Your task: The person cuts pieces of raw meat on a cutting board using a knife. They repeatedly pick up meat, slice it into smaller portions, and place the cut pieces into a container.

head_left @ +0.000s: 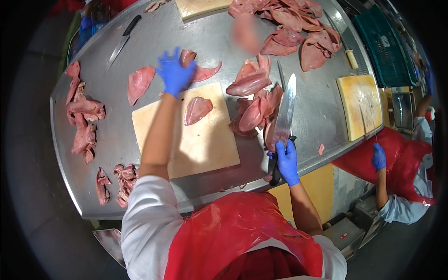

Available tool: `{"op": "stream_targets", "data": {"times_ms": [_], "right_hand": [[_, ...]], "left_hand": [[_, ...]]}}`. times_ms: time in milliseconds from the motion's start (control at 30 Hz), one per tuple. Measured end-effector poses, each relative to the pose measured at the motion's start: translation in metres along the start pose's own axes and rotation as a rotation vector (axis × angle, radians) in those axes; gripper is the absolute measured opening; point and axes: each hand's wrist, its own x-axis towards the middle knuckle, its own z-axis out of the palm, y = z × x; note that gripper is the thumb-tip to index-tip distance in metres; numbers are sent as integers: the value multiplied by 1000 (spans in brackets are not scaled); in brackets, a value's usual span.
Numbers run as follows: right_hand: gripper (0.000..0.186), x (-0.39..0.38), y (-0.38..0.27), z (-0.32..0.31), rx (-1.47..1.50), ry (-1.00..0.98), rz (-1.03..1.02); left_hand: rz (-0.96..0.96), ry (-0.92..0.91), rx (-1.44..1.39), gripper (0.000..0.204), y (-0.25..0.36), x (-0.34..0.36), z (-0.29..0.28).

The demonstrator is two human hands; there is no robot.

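- Metal table [322,112]; low right, a red label [344,235], too small to read
- Left hand [175,72]: fingers spread, beside meat [206,73]
- Right hand [288,162]: fingers closed around knife [285,112]

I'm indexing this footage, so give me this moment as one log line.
left hand: spread open at meat slice, contact unclear | right hand: holding knife, blade pointing away | cutting board: meat piece on it
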Motion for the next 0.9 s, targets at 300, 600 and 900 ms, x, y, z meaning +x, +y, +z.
{"op": "stream_targets", "data": {"times_ms": [300,600,900], "right_hand": [[27,18,-14,37,-120,49,-96],[24,-6,30,-35,-90,175,-49],[16,-5,-10,22,-90,-42,-110]], "left_hand": [[468,-184,144,82,102,-40,88],[506,-156,-151,78,105,-45,76],[-315,157,278,44,-176,3,-126]]}}
